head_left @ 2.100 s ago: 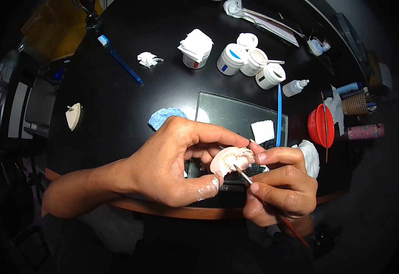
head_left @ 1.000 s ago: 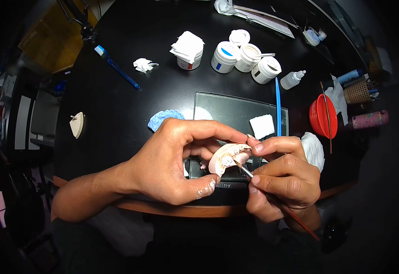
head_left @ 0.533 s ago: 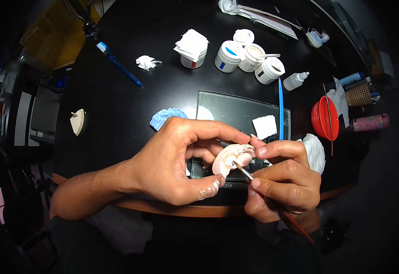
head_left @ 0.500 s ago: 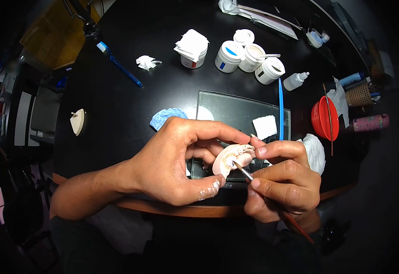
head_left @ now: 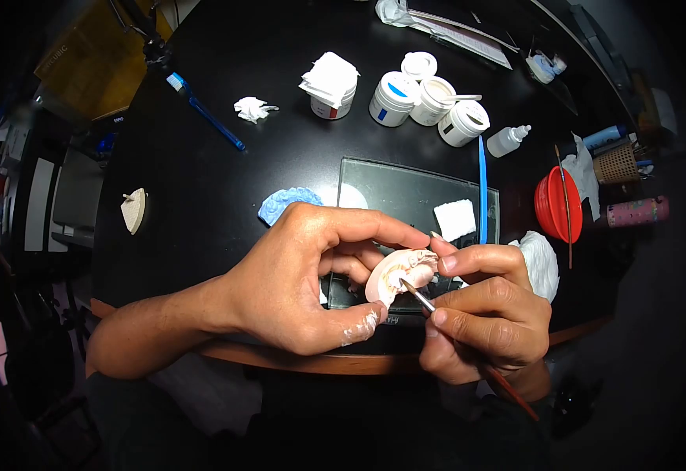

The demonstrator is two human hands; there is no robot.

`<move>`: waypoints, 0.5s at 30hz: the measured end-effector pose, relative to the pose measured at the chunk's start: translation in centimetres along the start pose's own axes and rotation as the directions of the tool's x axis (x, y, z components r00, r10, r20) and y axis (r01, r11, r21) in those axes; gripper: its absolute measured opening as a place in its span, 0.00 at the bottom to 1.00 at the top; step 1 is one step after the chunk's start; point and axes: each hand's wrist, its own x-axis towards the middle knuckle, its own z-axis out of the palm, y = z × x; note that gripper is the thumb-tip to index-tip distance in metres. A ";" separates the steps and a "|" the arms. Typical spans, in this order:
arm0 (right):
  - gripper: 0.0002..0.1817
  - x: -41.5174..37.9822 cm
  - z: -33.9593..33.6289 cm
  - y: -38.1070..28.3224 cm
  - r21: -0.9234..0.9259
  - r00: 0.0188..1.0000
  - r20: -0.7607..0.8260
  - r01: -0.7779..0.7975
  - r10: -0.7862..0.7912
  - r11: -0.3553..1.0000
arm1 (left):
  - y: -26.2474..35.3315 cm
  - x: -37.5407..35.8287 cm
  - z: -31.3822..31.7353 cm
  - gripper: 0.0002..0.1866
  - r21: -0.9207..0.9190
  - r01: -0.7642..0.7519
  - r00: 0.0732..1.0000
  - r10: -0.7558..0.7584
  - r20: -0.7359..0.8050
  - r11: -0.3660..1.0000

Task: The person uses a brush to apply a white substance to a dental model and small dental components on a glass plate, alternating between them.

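Note:
A pale pink dental model [head_left: 384, 281] is held by its rim between the thumb and fingers of my left hand [head_left: 296, 282]. White residue marks the left thumb. My right hand [head_left: 492, 314] grips a thin brush [head_left: 421, 299] with a metal ferrule and a reddish-brown handle, its tip touching the inner side of the model. The right index finger rests near the model's right end. Behind the hands lie a glass slab [head_left: 406, 182] and a blue dental impression [head_left: 284, 202], partly covered by my left hand.
White jars [head_left: 391, 110] stand at the back, one topped with white squares [head_left: 331, 77]. A dropper bottle [head_left: 506, 141], a red bowl [head_left: 551, 206] with a brush across it and crumpled tissue [head_left: 541, 267] are at right. A blue toothbrush [head_left: 209, 116] and a beige piece [head_left: 133, 210] lie left.

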 end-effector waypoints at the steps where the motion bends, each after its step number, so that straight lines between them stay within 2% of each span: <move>1: 0.09 0.0 0.0 0.0 0.003 1.000 -0.001 0.001 -0.001 1.000 | 0.0 0.0 0.0 0.31 0.002 0.001 1.000 -0.001 0.006 1.000; 15: 0.10 0.0 0.1 0.1 -0.003 1.000 -0.010 0.016 -0.016 1.000 | 0.7 -0.1 -0.2 0.31 0.005 0.069 0.997 -0.069 0.042 0.998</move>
